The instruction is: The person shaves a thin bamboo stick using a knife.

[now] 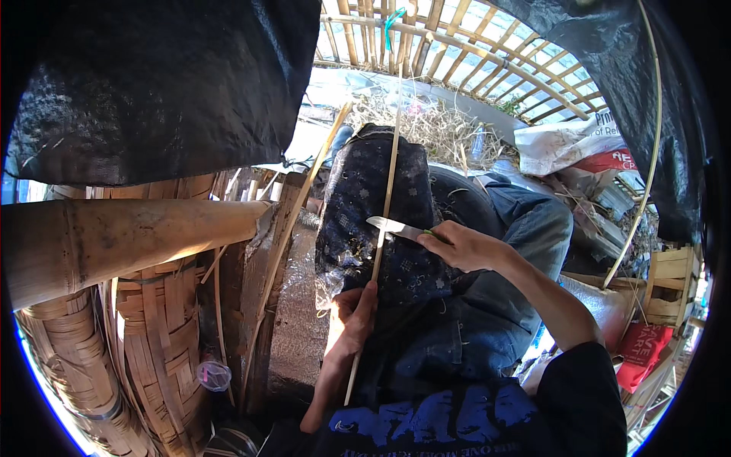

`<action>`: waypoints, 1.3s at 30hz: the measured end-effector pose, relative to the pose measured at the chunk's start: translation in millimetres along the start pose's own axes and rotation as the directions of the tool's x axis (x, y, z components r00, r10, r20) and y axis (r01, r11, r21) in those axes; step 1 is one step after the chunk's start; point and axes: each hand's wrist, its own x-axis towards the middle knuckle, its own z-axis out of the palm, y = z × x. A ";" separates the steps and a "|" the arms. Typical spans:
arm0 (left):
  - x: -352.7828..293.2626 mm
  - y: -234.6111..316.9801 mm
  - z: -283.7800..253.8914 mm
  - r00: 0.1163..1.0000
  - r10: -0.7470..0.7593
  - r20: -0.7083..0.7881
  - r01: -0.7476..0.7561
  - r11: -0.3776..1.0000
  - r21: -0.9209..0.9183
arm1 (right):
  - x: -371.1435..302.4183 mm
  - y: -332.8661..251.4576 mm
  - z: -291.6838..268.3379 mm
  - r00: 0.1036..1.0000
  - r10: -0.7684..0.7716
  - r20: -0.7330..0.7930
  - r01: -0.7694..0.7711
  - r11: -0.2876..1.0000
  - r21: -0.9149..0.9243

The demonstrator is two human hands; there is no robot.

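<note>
My right hand [464, 245] is closed round the green handle of a knife [397, 228]. Its pale blade lies across a long, thin bamboo strip [389, 190]. Lower down that strip, my left hand [355, 311] pinches it, with the tail end running down past my wrist toward my shirt. The strip's far end reaches up toward a bamboo fence. Under the blade, a dark patterned cloth [358, 190] covers my leg, with small pale shavings scattered on it.
A thick bamboo pole [137, 236] juts in from the left above woven bamboo baskets [160, 335]. Black sheeting [167, 84] hangs at upper left. Beyond my legs lie dry shavings [426, 129] before a slatted bamboo fence [449, 46]. A red bag [643, 354] sits at right.
</note>
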 end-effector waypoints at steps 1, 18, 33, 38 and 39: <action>0.1 -1.0 0.7 1.000 0.003 -0.004 -0.003 1.000 -0.001 | 0.9 -0.4 1.6 1.000 0.024 -0.016 -0.024 0.999 0.034; -4.1 44.5 5.3 0.996 0.085 -0.019 -0.064 0.862 0.503 | 66.0 17.2 -32.6 0.994 -0.005 -0.110 0.018 0.993 0.113; 15.8 7.6 4.3 0.996 0.087 -0.017 -0.080 0.964 0.254 | 38.3 1.6 -15.2 0.962 0.249 0.113 -0.270 0.932 0.242; 14.5 15.9 6.1 0.992 0.043 -0.119 -0.018 0.980 0.198 | 28.9 7.5 -4.4 0.976 0.051 0.213 -0.078 0.989 0.125; 10.5 17.8 7.1 0.992 0.051 -0.112 -0.028 0.979 0.200 | 25.7 9.0 -5.0 0.991 0.010 0.136 -0.030 0.989 0.145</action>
